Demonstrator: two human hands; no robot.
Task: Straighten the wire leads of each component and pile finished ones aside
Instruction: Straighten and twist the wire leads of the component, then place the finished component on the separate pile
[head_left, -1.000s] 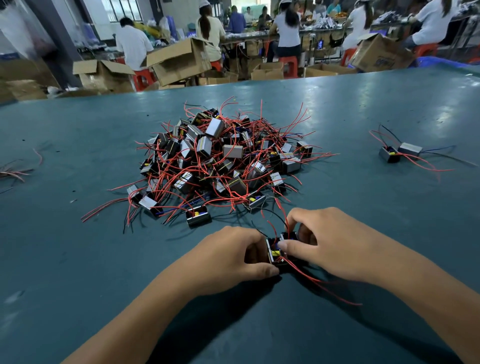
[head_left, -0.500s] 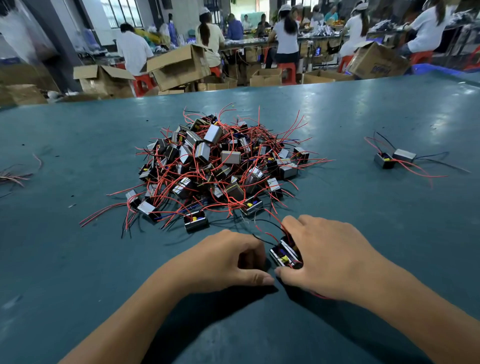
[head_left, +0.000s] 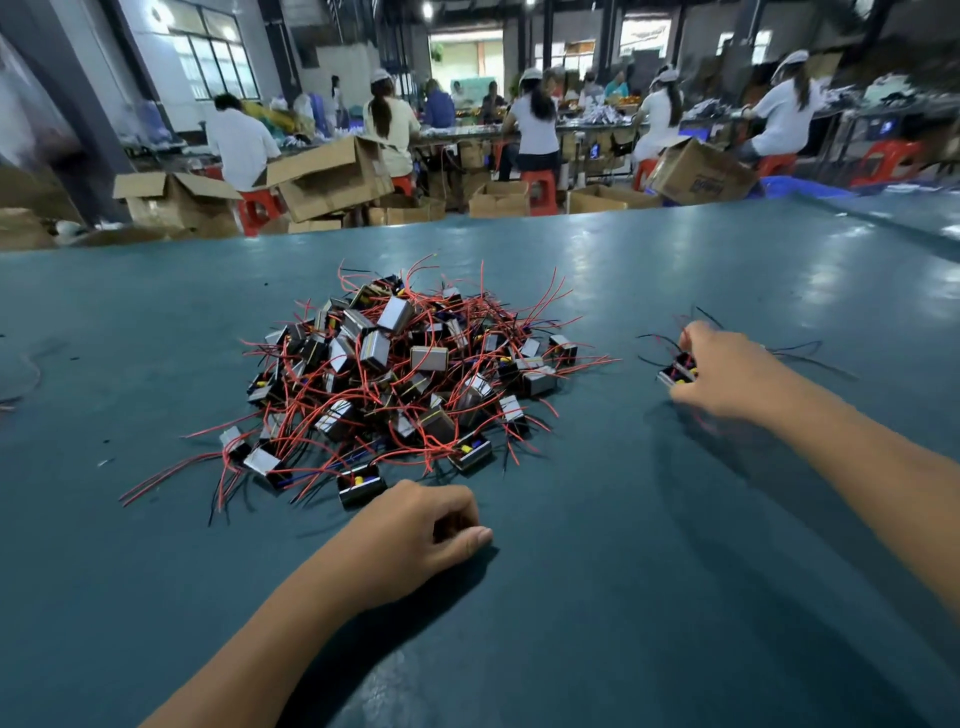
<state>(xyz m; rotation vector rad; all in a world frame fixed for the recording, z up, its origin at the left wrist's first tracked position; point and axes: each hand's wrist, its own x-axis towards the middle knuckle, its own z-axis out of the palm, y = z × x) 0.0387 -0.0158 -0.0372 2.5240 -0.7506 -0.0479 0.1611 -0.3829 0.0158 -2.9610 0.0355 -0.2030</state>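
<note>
On the tabletop (head_left: 675, 519) the heap of components (head_left: 405, 374) lies centre; the left hand (head_left: 415, 530) rests before it, the right hand (head_left: 722, 374) well to its right on one component (head_left: 675, 373).

- Teal table (head_left: 675, 571) fills the foreground.
- Open cardboard boxes (head_left: 332, 176) and red stools (head_left: 540, 189) stand behind.
- Windows (head_left: 218, 67) at rear left.
</note>
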